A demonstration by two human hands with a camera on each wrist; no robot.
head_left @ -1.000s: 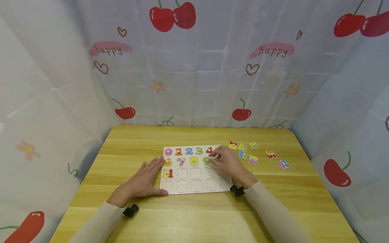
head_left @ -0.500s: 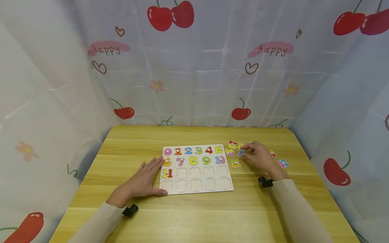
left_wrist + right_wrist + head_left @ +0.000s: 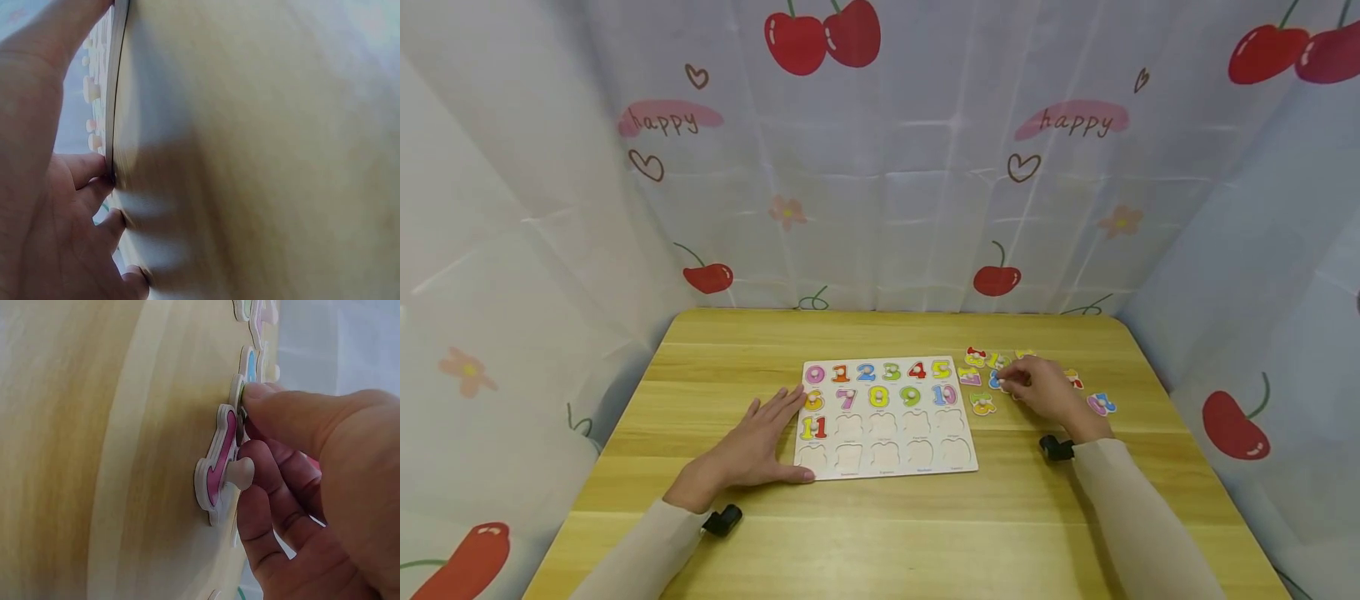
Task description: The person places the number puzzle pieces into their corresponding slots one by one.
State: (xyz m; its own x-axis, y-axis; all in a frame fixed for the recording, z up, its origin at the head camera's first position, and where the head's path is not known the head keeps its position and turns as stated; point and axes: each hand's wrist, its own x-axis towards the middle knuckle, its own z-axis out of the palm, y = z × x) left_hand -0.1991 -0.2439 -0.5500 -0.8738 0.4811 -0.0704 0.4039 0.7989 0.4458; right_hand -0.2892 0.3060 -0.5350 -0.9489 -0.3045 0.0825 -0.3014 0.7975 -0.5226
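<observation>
A white number puzzle board lies on the table, its upper two rows filled with knobbed number pieces, plus an 11 in the third row. My left hand rests spread against the board's left edge; in the left wrist view the fingertips touch the tabletop beside that edge. To the right of the board, my right hand pinches at a blue-and-green number puzzle piece, which the thumb and fingers partly cover. A magenta number piece with a pale knob lies right beside the fingers.
Loose number pieces lie around the right hand: a red-and-yellow one, a purple-and-yellow one, a green-and-orange one and a blue-and-purple one. A cherry-print curtain surrounds the wooden table.
My right hand has moved right, from above the board to the loose pieces, and its thumb and fingers have since closed together. My left hand has stayed at the board's edge.
</observation>
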